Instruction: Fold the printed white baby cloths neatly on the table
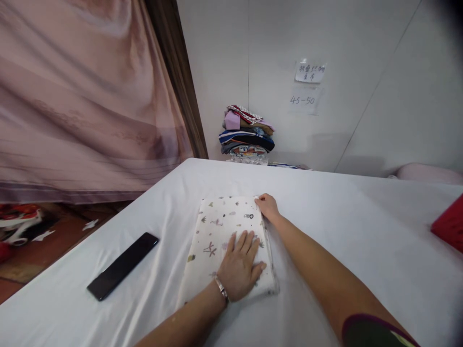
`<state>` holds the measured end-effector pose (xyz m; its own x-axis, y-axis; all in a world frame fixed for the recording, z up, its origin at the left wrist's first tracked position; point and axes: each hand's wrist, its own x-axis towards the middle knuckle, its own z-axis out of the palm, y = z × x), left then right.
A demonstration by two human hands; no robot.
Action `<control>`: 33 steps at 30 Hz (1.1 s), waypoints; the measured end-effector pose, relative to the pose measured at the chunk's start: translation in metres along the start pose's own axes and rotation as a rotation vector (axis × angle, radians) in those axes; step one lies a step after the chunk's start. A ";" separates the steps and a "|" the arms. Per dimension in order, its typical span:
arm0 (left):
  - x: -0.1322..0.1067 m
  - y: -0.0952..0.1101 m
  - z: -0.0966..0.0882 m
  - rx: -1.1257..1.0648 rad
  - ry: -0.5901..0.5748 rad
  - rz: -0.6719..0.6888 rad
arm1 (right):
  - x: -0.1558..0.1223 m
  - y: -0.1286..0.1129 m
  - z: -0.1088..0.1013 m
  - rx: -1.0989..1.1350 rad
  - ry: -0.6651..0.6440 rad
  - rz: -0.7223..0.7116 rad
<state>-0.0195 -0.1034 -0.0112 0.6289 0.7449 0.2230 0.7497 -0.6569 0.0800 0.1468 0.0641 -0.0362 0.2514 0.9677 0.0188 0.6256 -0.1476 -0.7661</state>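
A folded white cloth (213,231) with small printed plants and figures lies in front of me on a white-covered table (325,250). My left hand (240,265), with a bracelet at its wrist, rests flat on the lower right part of the cloth, fingers spread. At the cloth's far right corner, my right hand (268,207) pinches the edge between thumb and fingers. The cloth's layered right edge shows between the two hands.
To the left on the table lies a black phone (123,265). Beyond the far edge rises a stack of folded fabrics (248,137) against the wall. A pink curtain (90,96) hangs at left. Something red (450,224) sits at the right edge. Handwritten paper signs (310,72) are on the wall.
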 end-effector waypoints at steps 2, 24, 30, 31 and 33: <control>-0.001 0.000 -0.002 -0.009 -0.022 -0.005 | -0.001 0.000 0.000 -0.003 -0.002 -0.007; -0.006 0.019 0.001 -0.063 -0.034 0.044 | -0.075 -0.020 -0.007 -0.343 -0.404 -0.409; -0.006 0.026 -0.008 -0.064 -0.022 0.036 | -0.064 -0.009 -0.004 -0.251 -0.400 -0.373; -0.007 0.027 -0.014 -0.085 -0.028 0.037 | -0.066 -0.006 -0.006 -0.199 -0.366 -0.345; -0.009 0.028 -0.028 -0.131 -0.027 0.038 | -0.075 0.003 -0.013 -0.057 -0.273 -0.276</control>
<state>-0.0097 -0.1315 0.0164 0.6629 0.7208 0.2026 0.6929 -0.6931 0.1985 0.1392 -0.0115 -0.0315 -0.1331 0.9902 0.0415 0.6839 0.1220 -0.7193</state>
